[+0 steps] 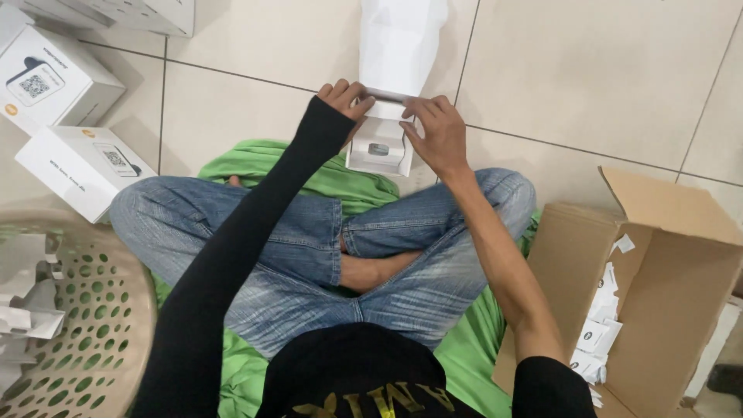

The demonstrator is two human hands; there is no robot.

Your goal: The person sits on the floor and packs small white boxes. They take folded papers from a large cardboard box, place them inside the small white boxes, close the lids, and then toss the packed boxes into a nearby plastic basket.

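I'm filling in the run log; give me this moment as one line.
left hand: grips white sleeve | right hand: on small white box | cardboard carton at person's right | perforated basket at left

Even, fairly bright indoor light falls from above, leaving soft short shadows beside the white cardboard boxes (pixel 66 116) at the upper left of the frame. The glossy cream floor tiles (pixel 604 70) carry a mild sheen without harsh glare. Focus is sharp at centre, while the perforated beige plastic basket (pixel 93 325) at the lower left looks slightly soft and bowed by wide-angle distortion.

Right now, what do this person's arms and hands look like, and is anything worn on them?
The left hand is bare, and its arm wears a long black sleeve down to the wrist. The right hand is bare too, its forearm uncovered below a short black sleeve. No gloves show.
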